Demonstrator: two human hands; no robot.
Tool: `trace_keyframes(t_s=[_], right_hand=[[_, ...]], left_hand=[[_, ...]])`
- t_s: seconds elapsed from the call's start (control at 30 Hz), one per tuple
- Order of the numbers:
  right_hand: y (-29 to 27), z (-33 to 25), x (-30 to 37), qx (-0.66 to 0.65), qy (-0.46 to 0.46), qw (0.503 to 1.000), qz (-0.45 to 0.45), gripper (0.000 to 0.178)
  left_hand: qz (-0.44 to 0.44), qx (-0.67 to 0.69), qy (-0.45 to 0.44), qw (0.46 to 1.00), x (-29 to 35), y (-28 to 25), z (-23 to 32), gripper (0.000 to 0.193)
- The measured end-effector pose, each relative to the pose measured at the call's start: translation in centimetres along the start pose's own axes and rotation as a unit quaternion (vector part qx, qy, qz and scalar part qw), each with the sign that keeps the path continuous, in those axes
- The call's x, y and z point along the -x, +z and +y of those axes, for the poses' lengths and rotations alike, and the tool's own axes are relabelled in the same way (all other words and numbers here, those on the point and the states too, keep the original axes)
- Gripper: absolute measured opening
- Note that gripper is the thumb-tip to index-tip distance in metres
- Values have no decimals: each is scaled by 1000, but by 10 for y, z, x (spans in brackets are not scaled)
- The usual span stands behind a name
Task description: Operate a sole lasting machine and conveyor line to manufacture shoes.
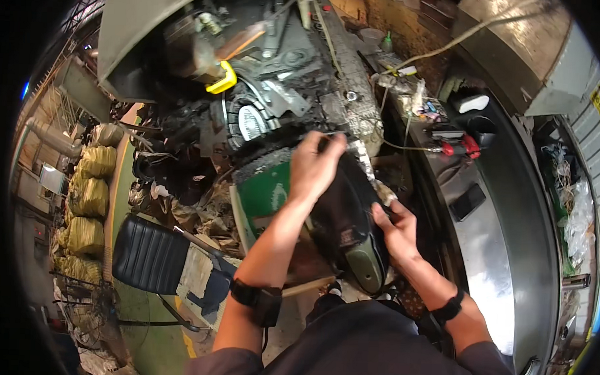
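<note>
A black boot (344, 196) with an olive-green heel end (363, 266) is held in front of my body, its heel end toward me. My left hand (316, 167) is closed at its far end, fingers curled over the edge; a small pale strip by these fingertips is too blurred to name. Along the boot's right side, my right hand (399, 234) grips the edge with the thumb on top. Just beyond the left hand is a dark, dusty machine (288, 61), where a sole-shaped piece (251, 123) shows beside a yellow block (222, 78).
Below the machine is a green-and-white box (263, 196). A black chair (151, 254) stands at the left, near yellow sacks (91, 200). To the right runs a metal bench (486, 260) bearing a phone (468, 202) and red-handled tools (461, 147). A hose (450, 47) crosses overhead.
</note>
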State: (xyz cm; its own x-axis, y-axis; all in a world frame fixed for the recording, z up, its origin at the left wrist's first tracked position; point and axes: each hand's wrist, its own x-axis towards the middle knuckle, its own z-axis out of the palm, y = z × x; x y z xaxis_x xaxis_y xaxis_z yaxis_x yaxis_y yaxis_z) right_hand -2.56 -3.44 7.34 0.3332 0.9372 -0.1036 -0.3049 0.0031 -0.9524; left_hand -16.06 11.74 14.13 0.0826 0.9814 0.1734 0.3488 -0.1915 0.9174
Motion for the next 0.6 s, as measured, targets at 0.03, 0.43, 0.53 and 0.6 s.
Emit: trace_keyframes(t_s=[0.03,0.43,0.53,0.6], right_hand=[[32,-9,-3,-42,47,998,-4,22],[198,36,-107,-203,95,973,-60,43],[213,46,-124,-184,89,977,-68,50],[220,46,-134,-100,48,994,-24,51]], left_hand=[[10,35,-36,999,-12,-31,-10,45],[129,536,-254,795,21,-141,-69,41],[176,484,-305,801,1,-147,-94,33],[167,491,-317,794,-12,-149,-103,31]])
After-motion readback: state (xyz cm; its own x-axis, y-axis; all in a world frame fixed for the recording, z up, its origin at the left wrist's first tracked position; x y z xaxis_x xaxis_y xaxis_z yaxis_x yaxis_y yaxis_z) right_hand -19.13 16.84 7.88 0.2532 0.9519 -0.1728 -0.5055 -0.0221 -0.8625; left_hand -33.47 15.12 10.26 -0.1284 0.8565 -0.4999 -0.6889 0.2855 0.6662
